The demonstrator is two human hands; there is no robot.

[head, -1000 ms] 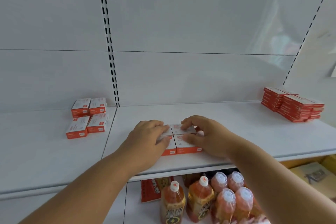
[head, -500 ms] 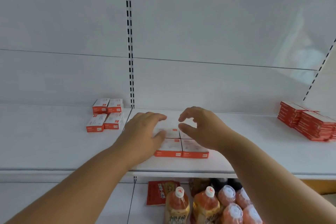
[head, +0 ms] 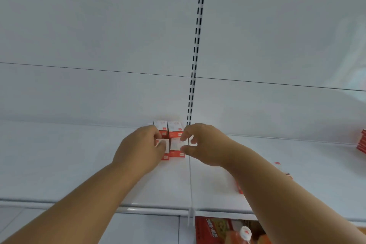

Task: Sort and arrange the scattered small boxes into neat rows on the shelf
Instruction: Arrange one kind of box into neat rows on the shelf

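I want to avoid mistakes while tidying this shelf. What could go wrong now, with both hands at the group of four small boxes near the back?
1. The left hand covers part of the front-left box, so a push could skew the group.
2. The right forearm crosses above boxes on the shelf; drawing back may knock them.
3. The right hand has curled fingers beside the front-right box and might nudge it.

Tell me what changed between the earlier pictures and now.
Both hands left the middle group and moved left to the four-box group. The left hand curls round a front box; the right hand hovers curled beside it. The red stack stayed put.
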